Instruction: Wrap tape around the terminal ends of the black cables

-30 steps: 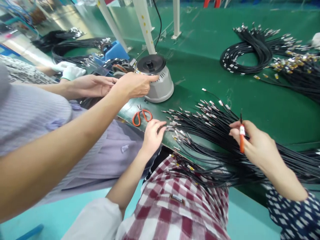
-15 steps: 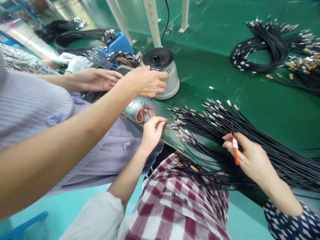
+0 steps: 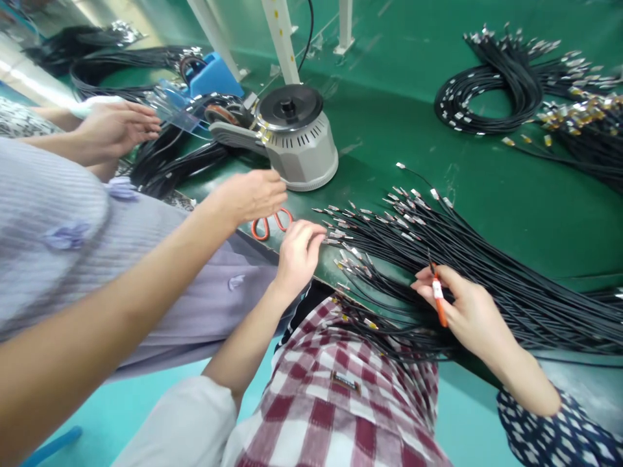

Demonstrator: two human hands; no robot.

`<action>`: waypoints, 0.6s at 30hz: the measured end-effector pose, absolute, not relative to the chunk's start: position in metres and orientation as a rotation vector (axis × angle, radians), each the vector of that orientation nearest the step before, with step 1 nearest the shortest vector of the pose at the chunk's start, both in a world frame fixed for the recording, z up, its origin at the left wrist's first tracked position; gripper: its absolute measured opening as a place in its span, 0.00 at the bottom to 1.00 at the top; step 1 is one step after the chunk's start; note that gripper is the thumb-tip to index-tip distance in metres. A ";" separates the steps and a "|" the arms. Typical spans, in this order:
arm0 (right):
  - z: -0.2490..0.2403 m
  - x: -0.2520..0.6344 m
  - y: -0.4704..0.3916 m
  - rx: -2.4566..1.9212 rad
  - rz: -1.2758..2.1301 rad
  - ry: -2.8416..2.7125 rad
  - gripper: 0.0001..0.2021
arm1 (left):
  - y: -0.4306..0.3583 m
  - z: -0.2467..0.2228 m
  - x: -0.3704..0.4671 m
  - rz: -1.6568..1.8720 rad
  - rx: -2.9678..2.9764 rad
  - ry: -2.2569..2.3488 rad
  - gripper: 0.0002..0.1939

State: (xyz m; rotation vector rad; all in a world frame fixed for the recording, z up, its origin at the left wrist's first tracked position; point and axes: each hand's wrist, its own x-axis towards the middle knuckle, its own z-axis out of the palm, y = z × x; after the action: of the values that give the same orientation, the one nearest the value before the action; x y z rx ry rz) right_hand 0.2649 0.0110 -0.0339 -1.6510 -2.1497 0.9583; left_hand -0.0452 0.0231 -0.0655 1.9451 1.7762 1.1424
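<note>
My left hand [image 3: 299,253] is closed, thumb and forefinger pinched together right at the tips of the black cables [image 3: 487,279]. Whether a cable end sits between those fingers is too small to make out. My right hand [image 3: 470,311] grips an orange-handled tool [image 3: 439,301] with a white band and a thin dark tip pointing up, held over the cable bundle. White and metallic ends of the cables fan out between my hands. Left of my left hand lie orange-handled scissors [image 3: 260,228], partly covered by a co-worker's hand [image 3: 253,194].
A grey machine with a black round top [image 3: 299,146] stands beyond the scissors. Coiled black cables [image 3: 487,104] lie at the back right. A blue tape dispenser [image 3: 214,78] and more cables are at the left. A co-worker's arm [image 3: 131,311] reaches across the left side.
The co-worker's hands have drawn back left, away from the machine, and one now overlaps the scissors. My view has shifted slightly; my left hand stays by the cable ends, my right keeps its tool.
</note>
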 end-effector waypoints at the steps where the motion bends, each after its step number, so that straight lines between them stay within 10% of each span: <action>1: -0.034 0.265 0.010 -1.644 0.966 -2.144 0.14 | 0.019 -0.064 -0.042 1.146 1.924 1.737 0.08; 13: -0.037 0.265 0.009 -1.614 0.942 -2.108 0.13 | 0.006 -0.057 -0.023 1.093 1.215 1.371 0.09; 18: -0.037 0.262 0.008 -1.617 0.916 -2.112 0.14 | 0.009 -0.055 -0.020 1.035 1.776 1.604 0.04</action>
State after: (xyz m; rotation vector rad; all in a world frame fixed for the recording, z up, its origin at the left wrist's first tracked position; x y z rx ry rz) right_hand 0.2624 0.0085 -0.0369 -1.6174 -2.1118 0.9163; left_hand -0.0201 0.0087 -0.0548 1.7760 1.6040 1.0350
